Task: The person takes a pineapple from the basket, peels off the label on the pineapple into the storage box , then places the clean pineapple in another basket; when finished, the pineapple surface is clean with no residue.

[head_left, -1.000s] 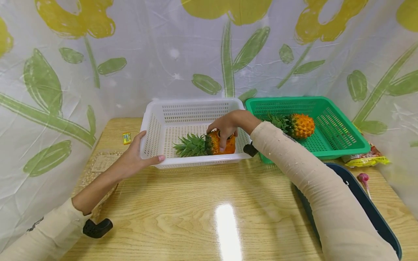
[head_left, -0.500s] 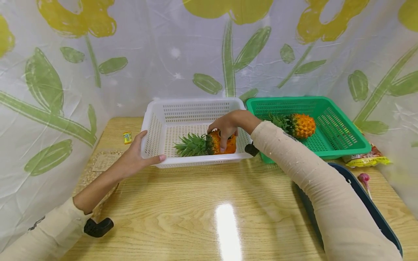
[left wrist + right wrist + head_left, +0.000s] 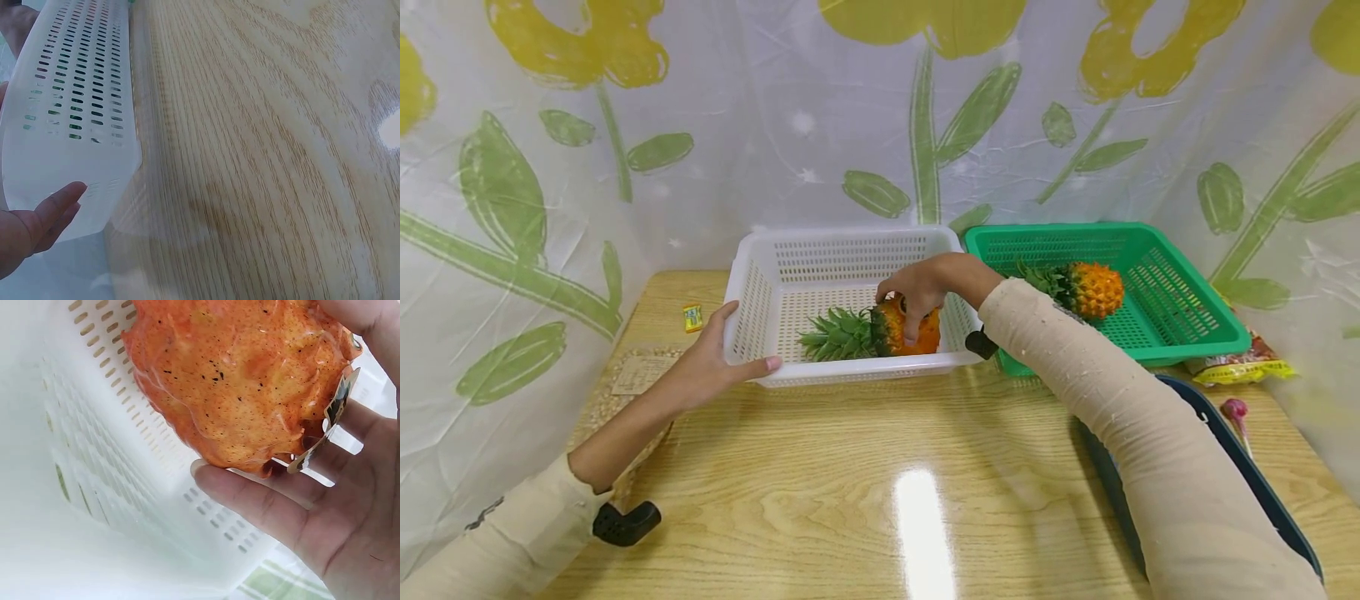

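In the head view a white basket with slotted walls stands on the table. My left hand grips its near left corner, thumb along the front rim and fingers at the left side; in the left wrist view fingertips touch the outer wall. A pineapple lies on its side in the basket, green crown to the left. My right hand holds its orange body from above. Up close in the right wrist view, the fingers curl round the pineapple, and a small label shows at its side.
A green basket with a second pineapple touches or nearly touches the white one. A dark blue tray is partly under my right arm. Around lie a snack bag, a lollipop, a yellow packet and a clear bag.
Both hands stay nearly still. The pineapple in my right hand shifts only very slightly to the left within the white basket.
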Available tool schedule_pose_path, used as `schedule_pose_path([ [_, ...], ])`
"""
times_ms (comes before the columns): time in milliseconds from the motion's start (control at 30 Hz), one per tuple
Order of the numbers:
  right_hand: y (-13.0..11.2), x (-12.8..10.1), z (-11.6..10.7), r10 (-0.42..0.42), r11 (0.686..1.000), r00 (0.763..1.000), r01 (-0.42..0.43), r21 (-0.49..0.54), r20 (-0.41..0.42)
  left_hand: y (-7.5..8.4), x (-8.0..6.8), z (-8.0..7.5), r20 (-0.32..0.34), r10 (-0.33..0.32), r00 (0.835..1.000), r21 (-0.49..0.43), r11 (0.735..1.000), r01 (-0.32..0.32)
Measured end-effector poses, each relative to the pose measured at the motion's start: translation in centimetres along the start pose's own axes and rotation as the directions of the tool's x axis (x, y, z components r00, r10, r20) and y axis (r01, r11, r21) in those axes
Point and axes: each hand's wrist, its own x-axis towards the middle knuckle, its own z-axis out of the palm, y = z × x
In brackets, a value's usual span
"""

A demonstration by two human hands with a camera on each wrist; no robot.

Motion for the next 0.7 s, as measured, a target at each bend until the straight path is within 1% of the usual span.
schedule_pose_path([
  [200, 0.1, -0.1, -0.1, -0.05, 0.996, 0.997, 0.045, -0.075, -0.059, -0.1, 0.0, 0.0, 0.002, -0.006, 1.0, 0.005, 1.0, 0.006],
  [433, 0.3, -0.5, -0.4, -0.058, 0.997, 0.994, 0.052, -0.063, -0.088, -0.1, 0.0, -0.1, 0.003, -0.014, 1.0, 0.033, 0.999, 0.014],
  [700, 0.4, -1.3, -0.6, -0.058, 0.996, 0.992, 0.05, -0.069, -0.114, -0.1, 0.0, 0.0, 0.008, -0.008, 1.0, 0.029, 1.0, 0.008],
])
